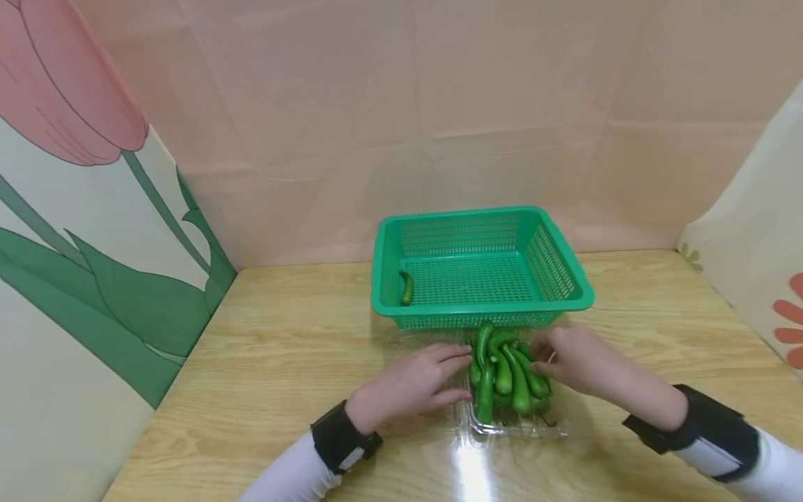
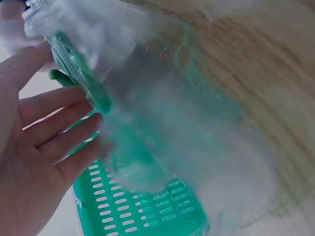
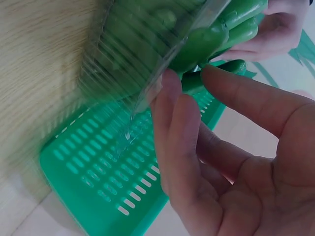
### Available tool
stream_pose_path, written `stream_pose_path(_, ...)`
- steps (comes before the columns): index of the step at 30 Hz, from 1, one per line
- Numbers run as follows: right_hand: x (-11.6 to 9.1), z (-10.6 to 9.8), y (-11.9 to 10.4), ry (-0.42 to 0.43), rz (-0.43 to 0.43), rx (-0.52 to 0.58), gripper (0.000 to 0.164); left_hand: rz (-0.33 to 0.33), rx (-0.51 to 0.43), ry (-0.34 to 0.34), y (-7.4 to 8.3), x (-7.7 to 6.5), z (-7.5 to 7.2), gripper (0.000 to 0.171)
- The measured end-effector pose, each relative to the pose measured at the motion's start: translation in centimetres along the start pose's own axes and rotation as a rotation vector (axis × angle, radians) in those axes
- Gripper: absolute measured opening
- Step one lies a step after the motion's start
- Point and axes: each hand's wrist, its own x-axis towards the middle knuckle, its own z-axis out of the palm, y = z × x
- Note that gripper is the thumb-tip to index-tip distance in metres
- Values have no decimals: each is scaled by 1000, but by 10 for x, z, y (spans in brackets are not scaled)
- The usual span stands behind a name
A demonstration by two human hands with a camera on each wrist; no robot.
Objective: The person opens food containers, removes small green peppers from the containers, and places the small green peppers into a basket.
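Observation:
A heap of green peppers [image 1: 502, 376] lies in a clear plastic clamshell box [image 1: 518, 430]. My left hand [image 1: 422, 382] rests at the box's left edge, fingers extended and slightly spread; in the left wrist view its fingertips meet the clear plastic [image 2: 162, 113]. At the right side of the heap is my right hand [image 1: 574, 359]. The right wrist view shows its fingers [image 3: 182, 128] bent at the box rim and its thumb [image 3: 246, 91] beside a pepper, with a gap between them. One pepper [image 1: 406, 288] lies inside the green basket [image 1: 483, 307].
The green basket stands right behind the box, near the back of the wooden table [image 1: 282, 335]. A pink cloth [image 1: 401, 139] hangs behind it. A tulip-printed panel [image 1: 94, 209] borders the left side, and a flowered white cloth [image 1: 753, 244] the right.

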Motion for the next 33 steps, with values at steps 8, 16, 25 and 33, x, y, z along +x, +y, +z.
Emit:
stream_pose_path(8,-2,4,-5,18,5,-20,13,2,-4,5,0,0,0,60)
stream_pose_path(16,0,9,-5,3,26,-51,19,3,-4,7,1,0,0,60)
stream_pose_path(25,1,12,-6,20,45,-45,21,7,-6,14,0,-1,-1,60)
stream_pose_path(33,1,15,-8,55,43,-42,22,15,2,28,0,-1,0,59)
